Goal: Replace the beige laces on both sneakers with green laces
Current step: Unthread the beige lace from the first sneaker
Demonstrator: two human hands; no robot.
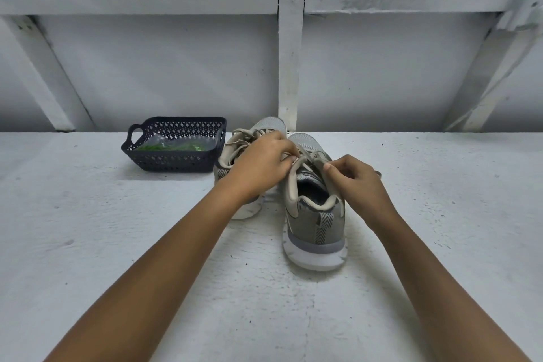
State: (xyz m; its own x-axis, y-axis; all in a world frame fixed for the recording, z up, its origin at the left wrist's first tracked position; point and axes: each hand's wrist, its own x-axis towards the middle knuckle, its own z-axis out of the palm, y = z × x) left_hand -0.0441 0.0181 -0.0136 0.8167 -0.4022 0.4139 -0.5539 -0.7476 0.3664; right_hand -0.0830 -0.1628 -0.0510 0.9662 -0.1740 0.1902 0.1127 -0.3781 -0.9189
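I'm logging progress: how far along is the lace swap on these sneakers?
Nothing looks finished: the nearer sneaker and the farther sneaker both carry beige laces. In hand: the left hand and right hand pinch the nearer sneaker's beige lace. Remaining: unlace both, then thread the green laces in the basket.

Two sneakers: right sneaker, left sneaker at its 11 o'clock. One basket at 10 o'clock, one green laces packet inside. Two hands: left hand, right hand.
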